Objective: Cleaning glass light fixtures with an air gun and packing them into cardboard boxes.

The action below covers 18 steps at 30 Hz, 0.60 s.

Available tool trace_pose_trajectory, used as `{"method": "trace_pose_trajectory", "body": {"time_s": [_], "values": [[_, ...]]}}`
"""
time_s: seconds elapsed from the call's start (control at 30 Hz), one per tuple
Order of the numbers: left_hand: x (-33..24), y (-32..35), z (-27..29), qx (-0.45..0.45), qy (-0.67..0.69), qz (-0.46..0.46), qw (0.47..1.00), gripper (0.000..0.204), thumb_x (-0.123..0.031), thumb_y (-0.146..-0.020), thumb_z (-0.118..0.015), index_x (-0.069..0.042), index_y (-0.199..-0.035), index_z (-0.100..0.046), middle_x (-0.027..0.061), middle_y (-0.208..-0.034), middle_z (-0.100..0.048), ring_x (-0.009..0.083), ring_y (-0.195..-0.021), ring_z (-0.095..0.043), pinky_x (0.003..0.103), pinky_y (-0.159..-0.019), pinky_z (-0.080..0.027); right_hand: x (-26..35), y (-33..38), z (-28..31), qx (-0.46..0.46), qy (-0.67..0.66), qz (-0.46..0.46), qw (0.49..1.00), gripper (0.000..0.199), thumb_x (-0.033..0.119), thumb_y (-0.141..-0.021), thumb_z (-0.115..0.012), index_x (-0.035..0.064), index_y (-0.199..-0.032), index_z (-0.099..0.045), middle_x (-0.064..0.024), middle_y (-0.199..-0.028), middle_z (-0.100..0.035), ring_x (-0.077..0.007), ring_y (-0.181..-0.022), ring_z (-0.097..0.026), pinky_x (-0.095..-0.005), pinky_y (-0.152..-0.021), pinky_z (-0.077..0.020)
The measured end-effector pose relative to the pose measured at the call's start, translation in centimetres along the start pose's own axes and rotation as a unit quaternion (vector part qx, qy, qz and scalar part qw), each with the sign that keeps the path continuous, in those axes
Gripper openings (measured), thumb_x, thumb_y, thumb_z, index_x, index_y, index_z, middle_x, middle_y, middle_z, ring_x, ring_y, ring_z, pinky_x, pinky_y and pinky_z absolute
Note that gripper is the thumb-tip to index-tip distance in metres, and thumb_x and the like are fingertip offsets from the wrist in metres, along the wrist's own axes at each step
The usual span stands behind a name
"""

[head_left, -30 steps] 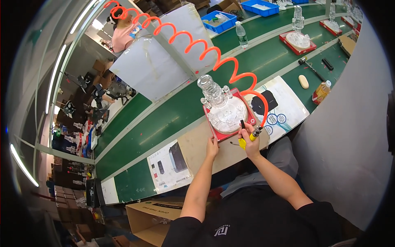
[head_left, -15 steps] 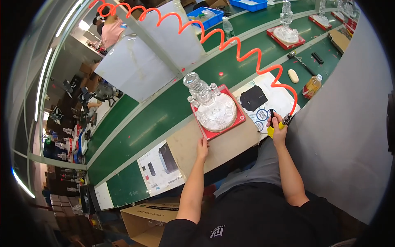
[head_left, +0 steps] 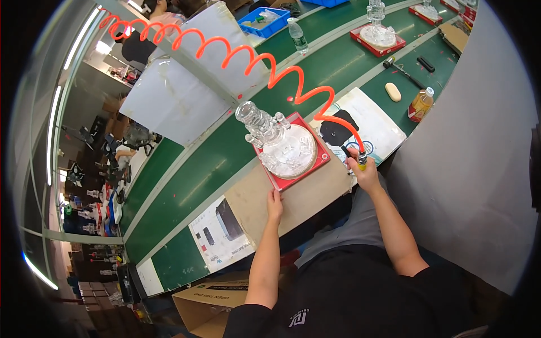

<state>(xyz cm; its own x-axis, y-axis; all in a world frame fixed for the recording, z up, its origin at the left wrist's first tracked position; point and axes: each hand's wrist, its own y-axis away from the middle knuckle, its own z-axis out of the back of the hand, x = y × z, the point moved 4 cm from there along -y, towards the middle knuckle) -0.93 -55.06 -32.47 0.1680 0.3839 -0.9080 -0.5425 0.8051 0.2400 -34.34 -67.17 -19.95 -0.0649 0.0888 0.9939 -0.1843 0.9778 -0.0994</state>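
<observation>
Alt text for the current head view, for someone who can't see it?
A person's right hand grips a tool on a coiled orange hose, while the left hand is at the near corner of a red tray bearing a clear model. Cardboard partly covers the green bench.

Your right hand (head_left: 366, 177) covers most of the air gun (head_left: 362, 167); your left sleeve (head_left: 249, 320) hides part of the cardboard box (head_left: 208, 296); the top edge crops 1 blue bin (head_left: 327, 2); clear bits (head_left: 276, 162) on the white disc (head_left: 304, 153) are too small to tell.
</observation>
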Motion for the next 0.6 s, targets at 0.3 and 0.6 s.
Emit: {"method": "trace_pose_trajectory", "body": {"time_s": [0.3, 0.6], "values": [[-0.2, -1.6, 0.4, 0.007, -0.019, 0.006, 1.000, 0.035, -0.031, -0.099, -0.045, 0.001, -0.113, -0.054, 0.0067, -0.087, -0.058, 0.0148, -0.076, -0.053, 0.029, -0.072, -0.045, -1.4, -0.4, -0.2, 0.013, -0.044, 0.009, 0.999, 0.029, 0.003, -0.091, -0.054, -0.0061, -0.118, -0.054, -0.0074, -0.090, -0.062, -0.0119, -0.077, -0.057, -0.0264, -0.073, -0.0479], [0.8, -0.8, 0.2, 0.013, -0.021, -0.002, 1.000, 0.035, -0.034, -0.100, -0.043, -0.005, -0.115, -0.053, 0.0025, -0.094, -0.058, 0.0108, -0.083, -0.053, 0.025, -0.070, -0.042, -2.0, -0.1, 0.7, -0.016, -0.080, 0.014, 0.997, 0.027, 0.004, -0.093, -0.053, -0.0054, -0.119, -0.054, -0.0072, -0.090, -0.061, -0.0123, -0.078, -0.057, -0.0260, -0.073, -0.0478]]}}
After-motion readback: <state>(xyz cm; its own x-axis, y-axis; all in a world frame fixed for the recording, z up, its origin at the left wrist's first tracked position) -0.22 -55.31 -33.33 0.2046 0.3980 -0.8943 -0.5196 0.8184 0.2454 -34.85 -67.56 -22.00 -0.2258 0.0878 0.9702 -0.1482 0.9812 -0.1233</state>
